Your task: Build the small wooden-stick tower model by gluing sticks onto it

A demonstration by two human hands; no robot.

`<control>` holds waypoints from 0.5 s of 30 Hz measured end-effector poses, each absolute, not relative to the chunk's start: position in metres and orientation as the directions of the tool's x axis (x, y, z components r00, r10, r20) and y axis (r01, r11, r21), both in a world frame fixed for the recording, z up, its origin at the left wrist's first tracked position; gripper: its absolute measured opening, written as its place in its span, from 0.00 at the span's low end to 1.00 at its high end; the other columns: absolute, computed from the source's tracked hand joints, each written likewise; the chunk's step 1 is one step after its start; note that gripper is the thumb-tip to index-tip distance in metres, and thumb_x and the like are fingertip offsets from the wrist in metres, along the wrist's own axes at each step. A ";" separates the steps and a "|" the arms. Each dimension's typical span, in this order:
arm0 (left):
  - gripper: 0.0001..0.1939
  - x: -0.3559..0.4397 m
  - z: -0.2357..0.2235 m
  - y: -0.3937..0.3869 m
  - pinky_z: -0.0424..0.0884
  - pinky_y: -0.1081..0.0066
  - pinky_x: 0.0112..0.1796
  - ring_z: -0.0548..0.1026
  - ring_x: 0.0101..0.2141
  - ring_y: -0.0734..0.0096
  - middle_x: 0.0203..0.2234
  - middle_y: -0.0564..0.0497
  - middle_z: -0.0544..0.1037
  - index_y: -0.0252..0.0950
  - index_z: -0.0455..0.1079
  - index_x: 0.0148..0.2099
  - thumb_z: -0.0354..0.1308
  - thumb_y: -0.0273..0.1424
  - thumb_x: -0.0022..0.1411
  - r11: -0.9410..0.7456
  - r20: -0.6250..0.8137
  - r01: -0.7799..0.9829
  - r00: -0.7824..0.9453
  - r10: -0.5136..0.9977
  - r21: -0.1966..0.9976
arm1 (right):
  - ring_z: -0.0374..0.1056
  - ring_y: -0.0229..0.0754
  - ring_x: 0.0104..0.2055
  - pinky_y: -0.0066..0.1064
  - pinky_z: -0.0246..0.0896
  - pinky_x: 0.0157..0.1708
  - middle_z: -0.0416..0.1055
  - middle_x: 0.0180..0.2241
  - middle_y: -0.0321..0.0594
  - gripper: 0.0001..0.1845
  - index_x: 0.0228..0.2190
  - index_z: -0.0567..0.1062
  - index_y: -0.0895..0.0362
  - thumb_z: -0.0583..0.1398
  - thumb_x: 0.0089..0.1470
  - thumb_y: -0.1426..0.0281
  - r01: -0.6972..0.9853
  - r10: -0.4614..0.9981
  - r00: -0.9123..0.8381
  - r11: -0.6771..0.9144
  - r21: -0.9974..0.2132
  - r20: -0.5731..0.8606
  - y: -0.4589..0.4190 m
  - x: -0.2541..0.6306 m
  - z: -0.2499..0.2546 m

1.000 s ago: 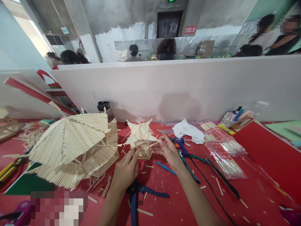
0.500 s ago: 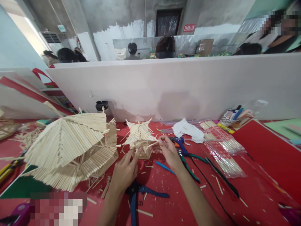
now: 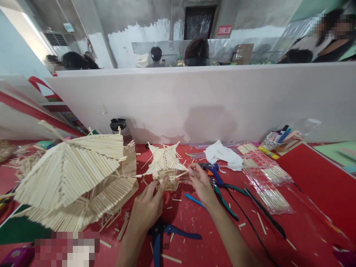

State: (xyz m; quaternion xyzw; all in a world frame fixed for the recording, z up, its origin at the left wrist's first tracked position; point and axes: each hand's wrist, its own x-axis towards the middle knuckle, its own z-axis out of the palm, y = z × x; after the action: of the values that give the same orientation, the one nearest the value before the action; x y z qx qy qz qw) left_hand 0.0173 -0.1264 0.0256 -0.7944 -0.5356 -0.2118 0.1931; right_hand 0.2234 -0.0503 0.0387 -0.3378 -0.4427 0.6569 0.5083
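Observation:
A small pavilion model [image 3: 164,159] made of pale wooden sticks, with a pointed star-like roof, stands upright in the middle of the red table. My left hand [image 3: 148,205] grips its low front left side, the fingertips against the base. On the other side, my right hand [image 3: 200,183] pinches a thin wooden stick [image 3: 182,174] at the model's front right corner, just under the roof tip. Whether the stick's far end touches the model is hard to make out. Below my hands lies a dark blue cutter [image 3: 159,237] with its handles spread.
A large stick-roofed model [image 3: 69,174] fills the left. Right of my hands are a blue glue gun [image 3: 215,173], green-handled pliers [image 3: 226,202], a white cloth [image 3: 222,155], bagged sticks [image 3: 267,185] and a pen basket [image 3: 274,138]. A white partition [image 3: 155,100] stands behind.
The view has shifted slightly, so the large model appears further left. Both hands keep nearly the same places at the small model, the right one still pinching the stick.

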 end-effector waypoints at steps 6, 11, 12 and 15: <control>0.35 0.016 0.025 -0.125 0.75 0.75 0.36 0.78 0.41 0.66 0.46 0.44 0.76 0.41 0.54 0.72 0.49 0.20 0.64 -0.373 0.541 0.927 0.335 0.771 -0.042 | 0.77 0.45 0.32 0.37 0.74 0.36 0.75 0.29 0.35 0.22 0.35 0.64 0.51 0.65 0.54 0.49 -0.399 0.963 -0.269 -0.118 -0.909 -0.007 -0.050 0.224 0.035; 0.36 0.015 0.027 -0.124 0.76 0.75 0.37 0.78 0.43 0.65 0.47 0.44 0.77 0.43 0.54 0.72 0.48 0.19 0.63 -0.391 0.524 0.920 0.349 0.777 -0.032 | 0.75 0.44 0.32 0.36 0.73 0.36 0.73 0.29 0.35 0.21 0.35 0.65 0.51 0.64 0.55 0.50 -0.384 0.968 -0.252 -0.093 -0.919 0.007 -0.049 0.225 0.030; 0.36 0.015 0.027 -0.124 0.76 0.75 0.37 0.78 0.43 0.65 0.47 0.44 0.77 0.43 0.54 0.72 0.48 0.19 0.63 -0.392 0.523 0.920 0.349 0.778 -0.031 | 0.75 0.43 0.32 0.36 0.73 0.36 0.72 0.29 0.34 0.20 0.35 0.65 0.51 0.64 0.56 0.50 -0.373 0.970 -0.242 -0.083 -0.924 0.011 -0.049 0.225 0.029; 0.37 0.016 0.027 -0.124 0.76 0.75 0.38 0.78 0.43 0.65 0.47 0.43 0.77 0.42 0.53 0.72 0.48 0.19 0.63 -0.394 0.532 0.919 0.347 0.772 -0.027 | 0.72 0.42 0.33 0.35 0.72 0.38 0.70 0.30 0.34 0.18 0.36 0.66 0.51 0.63 0.58 0.51 -0.339 0.976 -0.217 -0.058 -0.939 0.018 -0.049 0.227 0.026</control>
State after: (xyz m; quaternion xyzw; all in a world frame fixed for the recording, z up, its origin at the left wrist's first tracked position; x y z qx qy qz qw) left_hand 0.0159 -0.1235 0.0268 -0.8041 -0.5258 -0.2241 0.1633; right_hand 0.2268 -0.0491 0.0264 -0.3526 -0.4514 0.6363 0.5168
